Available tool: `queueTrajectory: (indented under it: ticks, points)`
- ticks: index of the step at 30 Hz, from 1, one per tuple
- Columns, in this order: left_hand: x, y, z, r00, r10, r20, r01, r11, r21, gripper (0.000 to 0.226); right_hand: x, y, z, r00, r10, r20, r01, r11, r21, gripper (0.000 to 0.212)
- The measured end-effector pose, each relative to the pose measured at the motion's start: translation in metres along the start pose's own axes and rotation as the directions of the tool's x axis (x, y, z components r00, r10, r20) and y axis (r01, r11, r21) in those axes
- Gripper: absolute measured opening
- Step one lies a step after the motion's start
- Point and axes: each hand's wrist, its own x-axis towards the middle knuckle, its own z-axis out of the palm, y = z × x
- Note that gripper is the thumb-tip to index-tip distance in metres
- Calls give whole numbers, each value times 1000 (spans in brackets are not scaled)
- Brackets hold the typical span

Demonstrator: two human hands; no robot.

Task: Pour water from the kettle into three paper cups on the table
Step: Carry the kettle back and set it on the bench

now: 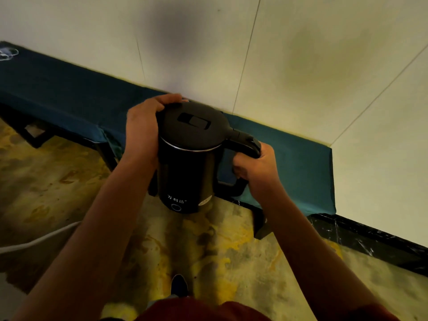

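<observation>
While right hand [254, 165] grips the handle, left hand [143, 126] steadies kettle [187, 163].

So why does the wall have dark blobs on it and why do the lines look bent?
In the head view, the dim yellowish light leaves soft shadow blotches on the wall; its seams and the blue-covered table bend because the lens is wide-angle; the black kettle, gripped by the left hand and right hand, stays fairly sharp.
</observation>
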Motion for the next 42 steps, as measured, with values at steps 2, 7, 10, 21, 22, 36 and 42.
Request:
queueTrajectory:
  ticks: [2,7,10,21,22,36,42]
  points:
    - [24,4,2,1000,14,18,-15,1000,19,42,20,-2,7,1000,-5,-17,5,1000,4,8]
    - [75,9,9,998,50,38,-53,997,61,42,64,0,19,999,0,-48,1,1000,17,10]
    - [105,2,13,998,42,50,-44,998,41,42,89,3,22,999,7,-47,-6,1000,24,10]
    - [189,-11,37,998,30,48,-32,999,43,41,177,14,25,999,33,-31,-34,999,-2,17]
    - [196,-12,37,998,23,54,-25,999,37,41,183,14,27,999,38,-36,-38,999,-4,16]
    - [314,-7,14,954,29,299,-2,996,-91,31,244,20,97,956,3,-294,-16,999,-43,11]
    - [356,-10,13,933,-11,359,35,998,-61,28,266,17,114,942,-7,-335,-31,994,-110,28]
